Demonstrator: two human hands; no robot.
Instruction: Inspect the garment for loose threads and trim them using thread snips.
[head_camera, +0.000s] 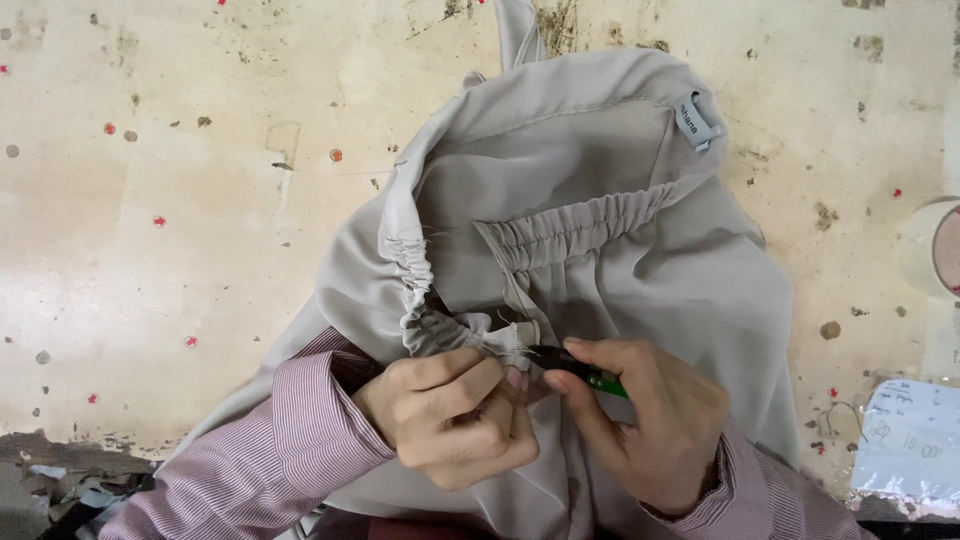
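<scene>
Both hands pinch garment (600, 260) seam; right hand (640, 420) (fingertips) grips clipper (585, 372).

Your grey garment (600, 260) lies crumpled on the table, waist opening turned up toward you, elastic gathers showing along the band, small label at the far rim. A black-tipped green cutting tool (585, 372) lies level, tip at the frayed gathered edge.

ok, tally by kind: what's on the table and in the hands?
Grey elastic-waist garment: 1
Green-handled thread snips, in right hand: 1
Tape roll, at right edge: 1
Paper slip in clear plastic: 1
Left hand pinches the waistband.
Total: 4
</scene>
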